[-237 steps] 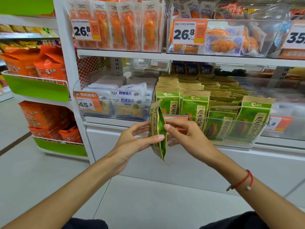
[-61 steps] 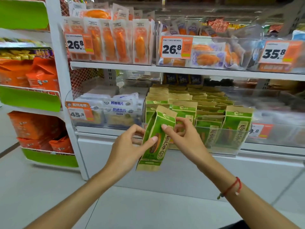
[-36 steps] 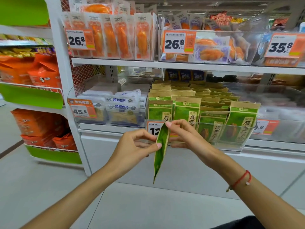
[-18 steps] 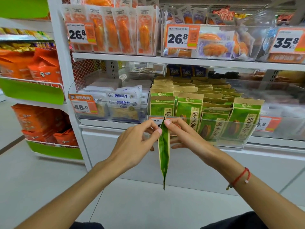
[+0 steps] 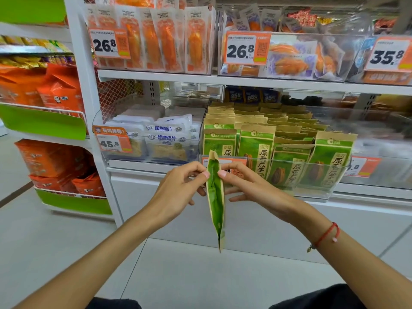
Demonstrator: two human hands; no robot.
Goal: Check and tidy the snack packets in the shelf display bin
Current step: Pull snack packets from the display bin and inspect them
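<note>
The packet (image 5: 215, 197) held edge-on shows a glossy green side gusset edged in kraft tan. The packets in the clear bin (image 5: 278, 139) are tan at the top with green fronts, dark characters and a brown seed picture. The price tags (image 5: 247, 48) are orange and white with black numerals. Upper packs (image 5: 160, 41) are orange behind clear film. The neighbouring packs (image 5: 165, 134) are white with blue lettering. The bags (image 5: 55, 92) at far left are orange above lime-green shelf strips (image 5: 42, 123). The wrist cord (image 5: 326, 234) is red
</note>
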